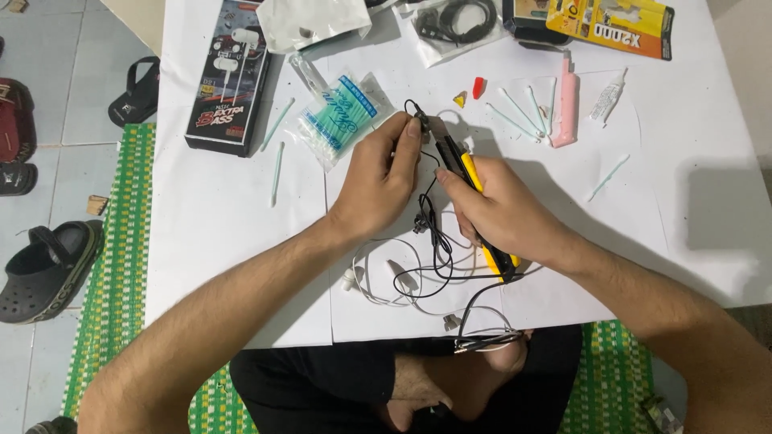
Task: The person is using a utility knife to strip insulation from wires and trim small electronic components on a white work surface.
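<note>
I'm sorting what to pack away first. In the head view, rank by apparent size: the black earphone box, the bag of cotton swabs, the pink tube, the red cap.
1. black earphone box
2. bag of cotton swabs
3. pink tube
4. red cap

Both forearms come up from the lower edge of the view and meet near the middle. The left hand [378,181] has its back turned up, the wrist is straight, and the thumb and first fingers are pinched together at the top. The right hand [503,213] lies just beside it, fingers curled in a closed grip, the index finger stretched forward toward the left fingertips.
</note>
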